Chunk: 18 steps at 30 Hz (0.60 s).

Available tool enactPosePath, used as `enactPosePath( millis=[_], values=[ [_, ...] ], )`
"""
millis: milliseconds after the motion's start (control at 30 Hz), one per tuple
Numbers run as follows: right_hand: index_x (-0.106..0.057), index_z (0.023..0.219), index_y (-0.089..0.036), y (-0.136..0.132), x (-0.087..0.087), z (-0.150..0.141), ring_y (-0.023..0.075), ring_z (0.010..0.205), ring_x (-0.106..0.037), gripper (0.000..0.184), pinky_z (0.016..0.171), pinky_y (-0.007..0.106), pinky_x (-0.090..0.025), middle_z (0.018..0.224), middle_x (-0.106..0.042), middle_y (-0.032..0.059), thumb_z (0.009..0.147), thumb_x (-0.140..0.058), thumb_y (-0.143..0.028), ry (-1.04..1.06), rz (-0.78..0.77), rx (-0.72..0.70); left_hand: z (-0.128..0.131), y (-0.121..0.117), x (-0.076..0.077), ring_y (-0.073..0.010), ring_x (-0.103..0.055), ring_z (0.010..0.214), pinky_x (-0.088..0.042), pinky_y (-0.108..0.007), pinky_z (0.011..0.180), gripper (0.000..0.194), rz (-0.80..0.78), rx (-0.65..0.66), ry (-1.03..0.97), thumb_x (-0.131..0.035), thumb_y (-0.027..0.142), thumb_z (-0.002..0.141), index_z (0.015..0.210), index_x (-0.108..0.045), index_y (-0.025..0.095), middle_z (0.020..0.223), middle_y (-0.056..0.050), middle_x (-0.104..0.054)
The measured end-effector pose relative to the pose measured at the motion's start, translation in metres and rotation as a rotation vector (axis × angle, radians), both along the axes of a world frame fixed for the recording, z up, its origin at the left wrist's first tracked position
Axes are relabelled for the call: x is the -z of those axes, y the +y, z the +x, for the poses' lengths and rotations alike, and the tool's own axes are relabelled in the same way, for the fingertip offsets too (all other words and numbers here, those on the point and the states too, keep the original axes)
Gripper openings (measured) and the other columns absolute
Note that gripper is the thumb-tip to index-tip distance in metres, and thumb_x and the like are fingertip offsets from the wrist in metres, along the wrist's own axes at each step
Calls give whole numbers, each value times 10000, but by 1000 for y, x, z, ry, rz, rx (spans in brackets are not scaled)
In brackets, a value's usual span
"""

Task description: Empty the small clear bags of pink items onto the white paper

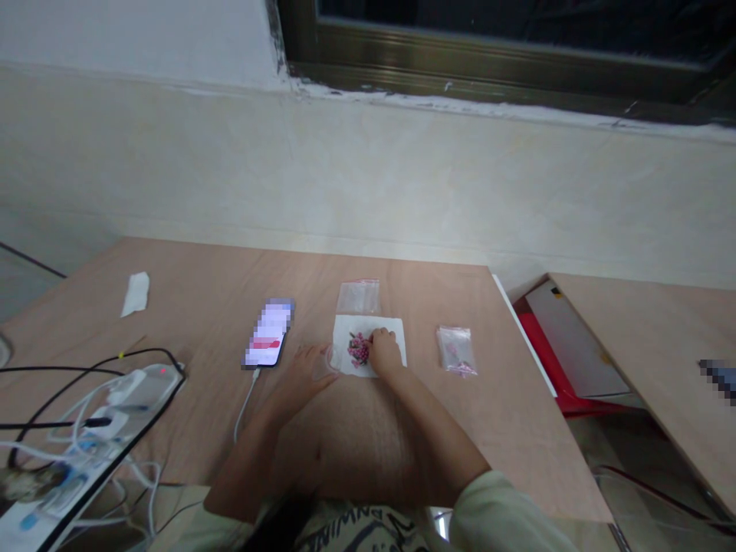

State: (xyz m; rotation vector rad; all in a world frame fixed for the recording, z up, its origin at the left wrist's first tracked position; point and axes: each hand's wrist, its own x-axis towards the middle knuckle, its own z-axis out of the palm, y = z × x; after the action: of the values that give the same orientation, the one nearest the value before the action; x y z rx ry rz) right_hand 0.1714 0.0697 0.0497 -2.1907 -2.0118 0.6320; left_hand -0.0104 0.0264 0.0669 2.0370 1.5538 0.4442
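Most small pink pieces (358,349) lie heaped on a white paper sheet (340,337), with few in the plastic bag (456,349) right of it. The right hand (384,353), fingers pressed together, touches the heap, any pinch hidden; the left hand (300,376) spreads beside the sheet.

Small pink pieces (357,349) in one loose clump — middle of a white paper sheet (357,326). Clear plastic bag (358,297) flat just beyond it

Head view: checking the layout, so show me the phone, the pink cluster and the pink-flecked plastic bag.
Phone (269,334): head view, on its screen.
Pink cluster (358,349): head view, on its middle.
Pink-flecked plastic bag (456,349): head view, on its middle.
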Motion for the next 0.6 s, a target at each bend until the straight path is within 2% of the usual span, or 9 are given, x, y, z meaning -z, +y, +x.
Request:
enactPosePath(
  millis=[133,300,600],
  values=[
    [-578,953,-87,0,-3,-1,249,977,-473,229,718,301,-398,1038,-547,172,846,-391,-164,-36,-35,-24,0,4,-1,-228,-493,1087,-377,-355,941,418,2,7,8,-575,304,729,1113,-496,161,1138,-99,-556],
    [-570,971,-108,1,-7,-1,239,973,-476,207,699,293,-406,1048,-543,162,821,-437,-161,-47,-61,-51,0,13,0,-226,-490,1088,-376,-365,945,433,26,34,10,-573,307,732,1122,-482,141,1142,-110,-555],
    [-581,963,-69,4,-9,-1,279,967,-483,230,702,346,-413,1024,-553,192,825,-407,-129,-87,-20,-63,-1,26,7,-236,-506,1068,-392,-398,925,433,96,54,-2,-570,330,734,1121,-470,164,1127,-101,-564]
  ],
)
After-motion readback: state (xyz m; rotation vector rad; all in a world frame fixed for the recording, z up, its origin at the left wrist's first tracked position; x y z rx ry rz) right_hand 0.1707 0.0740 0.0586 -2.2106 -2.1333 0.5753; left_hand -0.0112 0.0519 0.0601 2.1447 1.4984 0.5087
